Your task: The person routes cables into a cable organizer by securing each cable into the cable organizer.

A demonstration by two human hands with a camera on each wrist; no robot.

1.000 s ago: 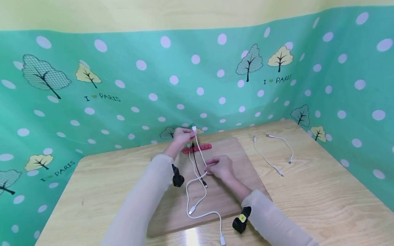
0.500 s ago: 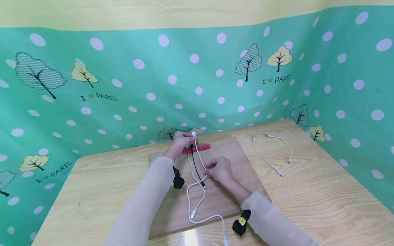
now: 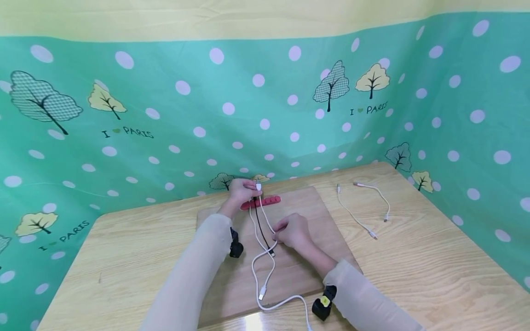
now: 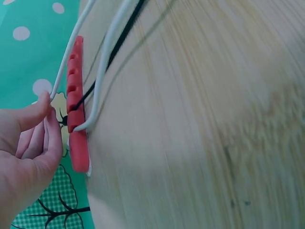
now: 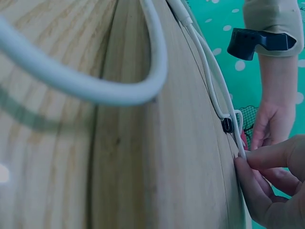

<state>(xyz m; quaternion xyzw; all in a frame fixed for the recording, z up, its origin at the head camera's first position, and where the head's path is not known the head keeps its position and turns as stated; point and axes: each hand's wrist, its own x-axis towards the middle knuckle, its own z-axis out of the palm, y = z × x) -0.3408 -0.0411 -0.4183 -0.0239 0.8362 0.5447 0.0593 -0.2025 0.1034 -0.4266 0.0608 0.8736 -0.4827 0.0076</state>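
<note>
We see one long white cable (image 3: 254, 271) — plug (image 3: 258, 186) held up near the slotted red strip (image 3: 271, 200) — its slack looping across the wooden board (image 3: 300, 202).

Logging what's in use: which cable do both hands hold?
The long white cable: left hand pinches it by its upper plug, right hand farther along. The black cable and other white cables are unheld.

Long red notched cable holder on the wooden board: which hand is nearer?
Left. The left hand, pinching a white cable, is just behind the left half of the red holder; the right hand, gripping the same cable, is farther off, on the near side.
</note>
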